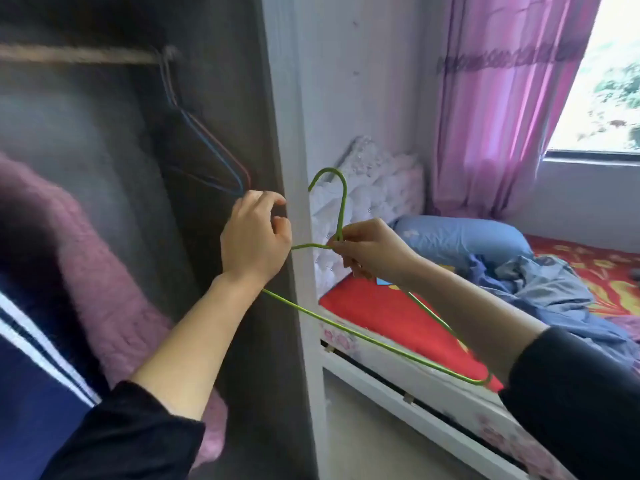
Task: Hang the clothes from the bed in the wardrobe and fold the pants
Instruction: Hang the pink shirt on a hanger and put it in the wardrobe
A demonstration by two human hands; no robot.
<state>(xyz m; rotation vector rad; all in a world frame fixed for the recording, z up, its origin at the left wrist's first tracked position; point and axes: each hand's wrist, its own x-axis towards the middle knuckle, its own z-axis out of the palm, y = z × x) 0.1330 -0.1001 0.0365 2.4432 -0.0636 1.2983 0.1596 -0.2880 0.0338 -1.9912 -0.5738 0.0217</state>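
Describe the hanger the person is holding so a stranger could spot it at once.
Start at the open wardrobe on the left and its white side post. In front of that post, the right hand pinches the neck of a wire hanger. It is bright green and off the rail, unlike the blue and red hangers hanging inside.

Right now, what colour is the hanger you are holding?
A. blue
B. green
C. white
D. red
B: the right hand pinches the neck of a green hanger.
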